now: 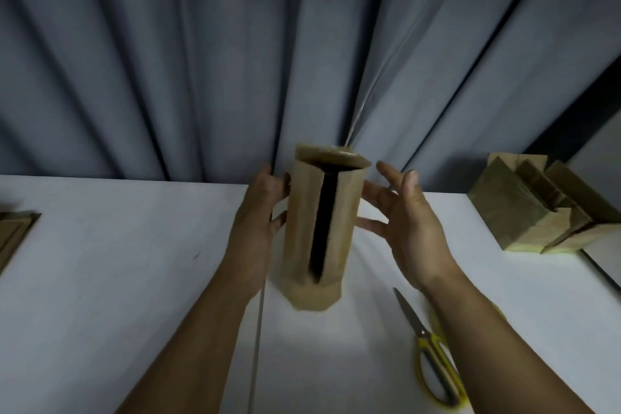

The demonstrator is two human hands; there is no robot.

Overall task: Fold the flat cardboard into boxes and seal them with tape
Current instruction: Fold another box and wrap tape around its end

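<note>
A tall, narrow brown cardboard box (302,228) is held upright above the white table, its two long flaps facing me with a dark gap between them. My left hand (258,212) grips its left side, fingers wrapped around the edge. To the right of the box my right hand (400,212) has its fingers spread, the fingertips touching or nearly touching the right side. A short flap sticks up at the far top end. I cannot pick out any tape roll.
Yellow-handled scissors (426,343) lie on the white table (134,279) under my right forearm. Several folded, taped boxes (524,208) sit at the back right. Flat cardboard (13,232) lies at the left edge. A grey curtain (201,60) hangs behind the table.
</note>
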